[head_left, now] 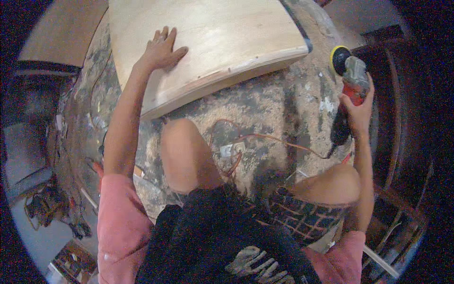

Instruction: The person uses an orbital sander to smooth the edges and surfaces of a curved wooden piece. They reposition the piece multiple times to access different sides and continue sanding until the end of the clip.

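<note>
My left hand point(164, 51) lies flat with spread fingers on a pale plywood panel point(217, 33), a thick board or box-like piece with a layered front edge. Off to the right, my right hand point(358, 106) is wrapped round the red and black body of an angle grinder point(355, 87). Its grey metal head carries a round black pad with a yellow rim point(338, 60), which is turned up and away from the panel. From the black rear end of the tool an orange cord point(283, 142) runs across the floor.
A white power socket point(231, 150) lies on the dusty, stained floor point(265, 109) between my knees. At the left are a bundle of cables point(45, 206) and a red-handled tool point(96, 166). Dark wooden furniture or boards point(385, 109) stand along the right side.
</note>
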Tool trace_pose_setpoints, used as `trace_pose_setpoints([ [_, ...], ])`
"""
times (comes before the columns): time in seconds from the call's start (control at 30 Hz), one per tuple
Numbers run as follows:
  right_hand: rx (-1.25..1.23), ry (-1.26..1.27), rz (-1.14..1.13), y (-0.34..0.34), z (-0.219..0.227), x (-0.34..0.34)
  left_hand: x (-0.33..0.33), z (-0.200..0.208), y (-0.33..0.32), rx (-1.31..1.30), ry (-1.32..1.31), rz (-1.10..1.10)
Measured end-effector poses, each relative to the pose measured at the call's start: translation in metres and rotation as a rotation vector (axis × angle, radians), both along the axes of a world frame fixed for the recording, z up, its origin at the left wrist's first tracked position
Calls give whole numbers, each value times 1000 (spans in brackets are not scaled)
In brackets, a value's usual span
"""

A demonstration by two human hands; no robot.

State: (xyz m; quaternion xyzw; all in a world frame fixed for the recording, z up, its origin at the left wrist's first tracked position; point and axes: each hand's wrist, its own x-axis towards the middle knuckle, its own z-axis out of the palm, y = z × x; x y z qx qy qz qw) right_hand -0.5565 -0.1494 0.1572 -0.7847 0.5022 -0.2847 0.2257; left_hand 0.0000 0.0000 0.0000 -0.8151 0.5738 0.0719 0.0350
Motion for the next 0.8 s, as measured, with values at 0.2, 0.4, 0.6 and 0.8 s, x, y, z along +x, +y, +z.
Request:
trace_pose_setpoints([
  [0.2,-73,118,45,2,-29,-13,-38,47,13,-129,200,-55],
  [0.4,108,-98,153,4,-116,-29,-257,167,52,-175,1646,-623],
  [0.6,389,-326,201,-25,-186,-36,-411,187,-33,-111,2032,-737],
  [0.8,278,-403,460,-51,-217,-44,-421,147,-90,-287,1748,-378],
])
